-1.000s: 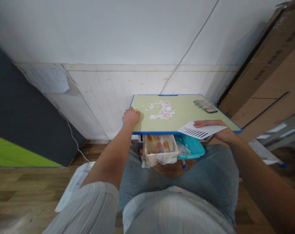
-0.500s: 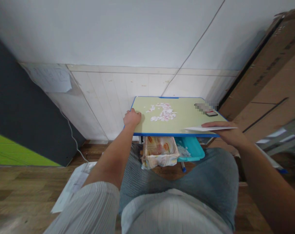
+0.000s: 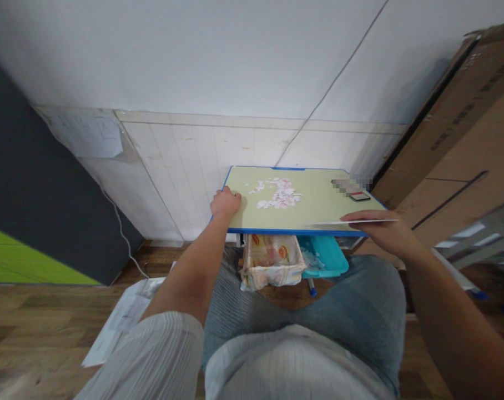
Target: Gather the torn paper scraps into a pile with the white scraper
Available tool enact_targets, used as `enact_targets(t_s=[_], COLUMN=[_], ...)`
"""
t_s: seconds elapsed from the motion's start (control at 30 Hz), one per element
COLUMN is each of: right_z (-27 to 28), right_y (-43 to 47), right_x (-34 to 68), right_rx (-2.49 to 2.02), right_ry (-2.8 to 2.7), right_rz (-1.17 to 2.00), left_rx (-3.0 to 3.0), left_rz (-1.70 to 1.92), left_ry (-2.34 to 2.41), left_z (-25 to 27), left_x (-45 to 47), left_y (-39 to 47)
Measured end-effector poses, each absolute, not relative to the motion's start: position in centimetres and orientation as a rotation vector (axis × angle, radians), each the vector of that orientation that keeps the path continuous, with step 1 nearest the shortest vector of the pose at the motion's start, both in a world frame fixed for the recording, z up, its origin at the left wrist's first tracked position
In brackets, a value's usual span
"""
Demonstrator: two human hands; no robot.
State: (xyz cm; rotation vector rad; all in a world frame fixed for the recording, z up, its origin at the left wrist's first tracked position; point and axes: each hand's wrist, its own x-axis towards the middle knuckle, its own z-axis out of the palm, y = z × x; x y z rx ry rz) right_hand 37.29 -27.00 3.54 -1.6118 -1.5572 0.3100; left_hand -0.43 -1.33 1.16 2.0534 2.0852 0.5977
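My left hand (image 3: 226, 202) is closed on the left edge of a small table (image 3: 318, 194) with a pale yellow-green top and blue rim. In my right hand (image 3: 374, 223) is a thin white sheet (image 3: 331, 223), seen almost edge-on above the table's front right part. Its stiffness and face cannot be made out. A loose heap of small white and pinkish pieces (image 3: 283, 194), like paper scraps, lies left of the table's middle. My hands are apart from the heap.
A phone-like dark object (image 3: 360, 196) lies at the table's right, partly blurred out. Below the front edge are a lined basket (image 3: 272, 275) and a turquoise tray (image 3: 333, 258) holding whitish bits. Large cardboard boxes (image 3: 464, 150) stand to the right; papers (image 3: 119, 322) lie on the floor at left.
My right hand has shifted slightly left with the white sheet, which now looks thinner and more edge-on. My left hand and the scattered pieces stay where they were.
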Motion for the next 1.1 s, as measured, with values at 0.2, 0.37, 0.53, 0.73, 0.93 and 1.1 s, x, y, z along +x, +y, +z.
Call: enact_targets(t_s=[0.2, 0.37, 0.53, 0.73, 0.93, 1.1], right_z=[3.0, 3.9, 5.1, 4.8, 3.6, 3.7], right_y=[-25.2, -24.1, -18.2, -11.0, -9.7, -9.9], right_x=[36.5, 37.4, 37.4, 38.8, 38.1, 32.1], right_rx=[-1.626, -1.653, -1.565, -1.623, -1.548, -1.434], right_ry=[-1.606, -1.493, -1.059, -0.817, -0.94, -1.223], right_rz=[0.403, 0.394, 0.605, 0.759, 0.726, 0.857], left_rx=[2.058, 2.053, 2.029, 2.107, 2.129, 2.113], left_rz=[0.607, 0.584, 0.574, 0.598, 0.676, 0.668], left_ry=[2.084, 2.082, 2.1, 2.014, 1.944, 1.929], left_z=[1.2, 1.2, 1.0, 1.5, 1.7, 0.8], left_x=[-0.4, -0.4, -0.9, -0.1, 2.4, 3.6], left_y=[-1.5, -1.6, 0.5, 6.3, 13.0, 17.2])
